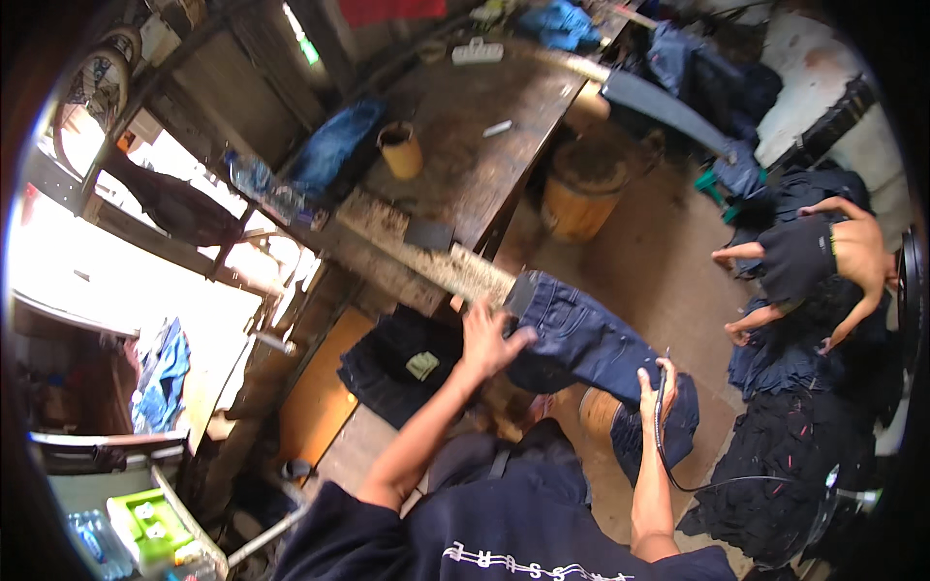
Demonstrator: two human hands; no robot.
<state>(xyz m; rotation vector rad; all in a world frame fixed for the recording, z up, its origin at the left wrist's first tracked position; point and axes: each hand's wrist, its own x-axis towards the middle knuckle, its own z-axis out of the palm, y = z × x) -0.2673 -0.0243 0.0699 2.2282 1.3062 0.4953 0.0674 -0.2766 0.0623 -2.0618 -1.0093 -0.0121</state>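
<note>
Dark blue jeans (586, 334) are pulled lengthwise over a narrow wooden board (480, 274), and their far leg end hangs down at the right. My left hand (487, 339) is beside the waist end, with fingers spread and its thumb at the cloth's edge. Over the leg, my right hand (657, 387) is closed with thumb and fingers raised. A black cable (662, 445) runs along that hand and off to the lower right; what the fingers hold is too small to make out.
A wooden table (455, 107) with a yellow cup (400, 150) stands ahead. Below it is a round wooden stool (584, 189). Dark folded clothes (402, 363) lie left of the board. At right, another person (823, 261) bends over heaps of dark garments (775, 455).
</note>
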